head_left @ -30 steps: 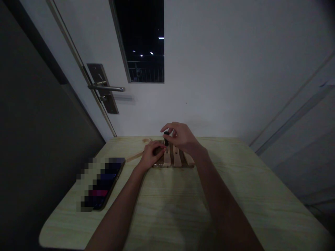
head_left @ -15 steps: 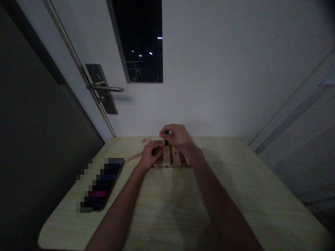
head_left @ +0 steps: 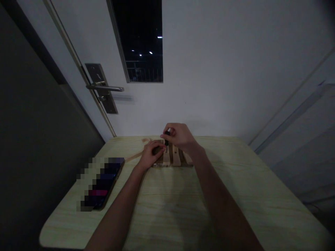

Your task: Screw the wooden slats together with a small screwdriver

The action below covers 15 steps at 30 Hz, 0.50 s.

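In my right hand (head_left: 180,136) is a short black screwdriver (head_left: 166,138), held upright by its handle between thumb and fingers. Its lower end points down at a pale wooden strip (head_left: 166,160). My left hand (head_left: 151,153) rests just left of it, thumb and index finger brought together by the screwdriver's lower end. Whatever lies between those fingertips is too small to make out. Beneath both hands is a brown board (head_left: 158,163) carrying the strip. A second wooden strip (head_left: 176,159) with a dark hole sits to the right, partly beside my right wrist.
A phone (head_left: 104,184) lies at the left of the pale wooden table (head_left: 162,209). A thin wooden stick (head_left: 133,157) and a curled light piece (head_left: 146,140) lie left of the board. Behind the table stands a white door (head_left: 209,69) with a metal handle (head_left: 110,89).
My right hand's fingers have shifted slightly around the screwdriver handle, with the hand turned a little to the right. My left hand has stayed in place.
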{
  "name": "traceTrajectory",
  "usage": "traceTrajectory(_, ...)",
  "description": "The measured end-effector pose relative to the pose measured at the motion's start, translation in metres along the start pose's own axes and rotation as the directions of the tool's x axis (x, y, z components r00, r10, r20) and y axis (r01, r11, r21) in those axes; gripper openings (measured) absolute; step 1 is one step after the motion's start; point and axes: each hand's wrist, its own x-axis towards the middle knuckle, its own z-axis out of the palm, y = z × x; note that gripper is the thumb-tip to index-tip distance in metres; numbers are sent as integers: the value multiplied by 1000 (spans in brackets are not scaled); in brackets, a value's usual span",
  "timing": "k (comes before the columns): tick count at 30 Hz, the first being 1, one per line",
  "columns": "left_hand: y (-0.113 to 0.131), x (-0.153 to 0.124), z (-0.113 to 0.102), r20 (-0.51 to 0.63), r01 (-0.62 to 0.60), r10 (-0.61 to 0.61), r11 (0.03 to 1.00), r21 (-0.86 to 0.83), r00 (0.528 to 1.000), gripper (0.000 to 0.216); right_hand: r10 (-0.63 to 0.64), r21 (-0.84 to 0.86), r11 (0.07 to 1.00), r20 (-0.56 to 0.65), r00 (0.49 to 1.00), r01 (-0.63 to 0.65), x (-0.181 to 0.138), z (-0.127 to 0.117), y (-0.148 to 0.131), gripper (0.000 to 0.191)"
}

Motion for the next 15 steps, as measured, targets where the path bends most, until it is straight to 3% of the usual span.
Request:
traceTrajectory(6,3,1,-1,19,7,-7,1000,15,1000,12,-44,-9,999,-5,999,44,1,1,-5,2)
traceTrajectory(15,-3,-1,1,-11,-12,12,1000,-2,1000,12,-14,130,991,49,999,8,-2,2,1,28)
